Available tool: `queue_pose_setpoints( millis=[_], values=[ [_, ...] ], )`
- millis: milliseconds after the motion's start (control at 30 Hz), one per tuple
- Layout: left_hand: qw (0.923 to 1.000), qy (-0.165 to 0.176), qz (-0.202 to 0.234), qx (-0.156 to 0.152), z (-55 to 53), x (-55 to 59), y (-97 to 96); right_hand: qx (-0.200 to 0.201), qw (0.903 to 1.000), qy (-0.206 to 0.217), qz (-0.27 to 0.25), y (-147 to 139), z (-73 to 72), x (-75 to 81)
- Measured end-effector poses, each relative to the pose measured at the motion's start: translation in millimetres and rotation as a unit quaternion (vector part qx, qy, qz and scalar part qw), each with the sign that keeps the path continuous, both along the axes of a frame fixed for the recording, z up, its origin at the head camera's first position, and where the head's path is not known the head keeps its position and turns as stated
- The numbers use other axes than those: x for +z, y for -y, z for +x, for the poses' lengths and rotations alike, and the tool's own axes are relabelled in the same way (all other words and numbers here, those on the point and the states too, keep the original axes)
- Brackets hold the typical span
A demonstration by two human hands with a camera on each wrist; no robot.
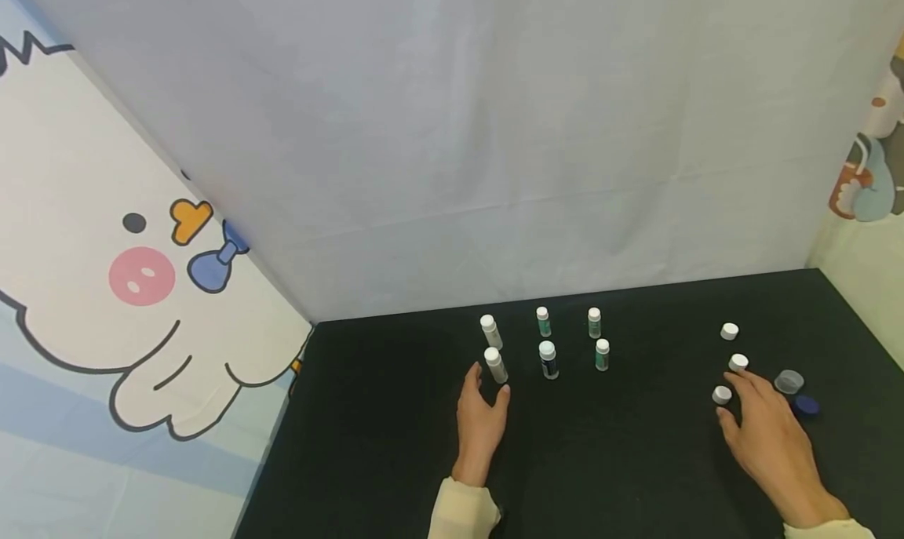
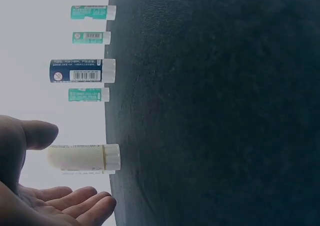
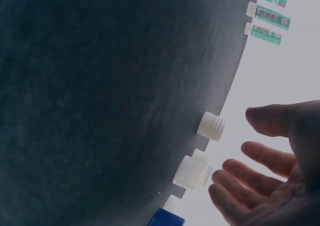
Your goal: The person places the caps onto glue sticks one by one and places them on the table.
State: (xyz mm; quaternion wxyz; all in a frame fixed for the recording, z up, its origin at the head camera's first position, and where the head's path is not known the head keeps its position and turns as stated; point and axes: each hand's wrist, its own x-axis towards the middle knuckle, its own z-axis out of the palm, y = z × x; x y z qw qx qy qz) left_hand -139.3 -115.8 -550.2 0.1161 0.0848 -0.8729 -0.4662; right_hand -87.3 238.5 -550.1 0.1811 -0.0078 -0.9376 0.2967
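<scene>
My left hand (image 1: 480,425) reaches up beside the nearer white bottle (image 1: 497,365), thumb on the right and fingers on the left. In the left wrist view the pale bottle (image 2: 80,158) appears between the thumb and the extended fingers; contact cannot be made out. Just behind stands another white bottle (image 1: 491,331). My right hand (image 1: 773,437) hovers near a white cap (image 1: 721,395), its thumb and fingers apart. Another white cap (image 1: 738,362) is right by its fingertips. Seen from the right wrist, a ridged white cap (image 3: 211,126) lies before the parted thumb and fingers.
Right of the white bottles stand a dark blue bottle (image 1: 548,360) and green bottles (image 1: 602,355) with white tops. A third white cap (image 1: 730,331) lies farther back. A translucent cup-like piece (image 1: 789,381) and a blue cap (image 1: 806,406) lie beside my right hand. A pale cloth wall (image 1: 565,170) borders the black table (image 1: 367,445).
</scene>
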Motion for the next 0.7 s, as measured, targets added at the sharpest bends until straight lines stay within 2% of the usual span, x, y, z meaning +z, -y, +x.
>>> queue_pose_setpoints(
  millis=[167,433,700],
  values=[
    [1.0000,-0.005,0.003,-0.004,-3.9,-0.9,-1.3,0.004,0.9999,-0.010,-0.001,-0.7,-0.1,-1.2],
    [0.9997,-0.018,0.017,-0.004,-5.6,3.2,-1.7,0.026,0.9979,-0.059,0.007,0.4,-3.5,-1.6],
    [0.9987,-0.036,0.034,-0.008,-8.1,4.5,-3.0,0.032,0.9969,-0.071,0.013,1.6,-2.2,-3.7]
  ],
)
